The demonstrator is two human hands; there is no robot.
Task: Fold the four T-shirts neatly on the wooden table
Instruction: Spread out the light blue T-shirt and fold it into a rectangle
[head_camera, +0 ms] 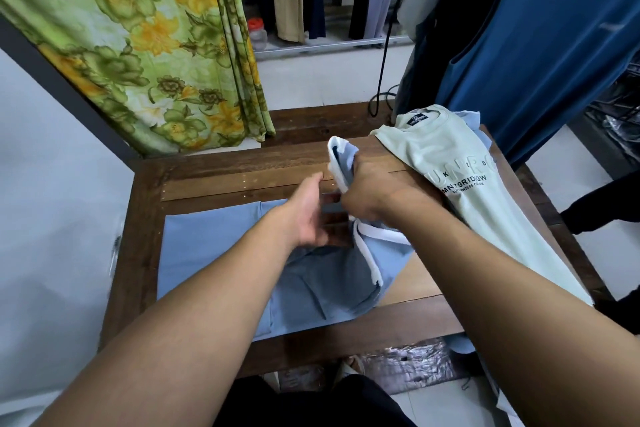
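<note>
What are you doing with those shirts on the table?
A person is folding T-shirts on the wooden table. Their right hand grips one raised end of a light blue T-shirt with white trim; the left hand is open beside it. A pale green T-shirt lies on the table's right side, not yet folded.

You have one view, from the camera on your head. It looks forward and steeply down over the near edge of the wooden table (214,180), very close, so your left hand (308,211), your right hand (374,191) and the blue T-shirt (207,253) sit in the centre. The wide lens curves the borders. At the top it reaches the flowered curtain (138,28) and the hanging clothes (536,45) behind the table.
</note>
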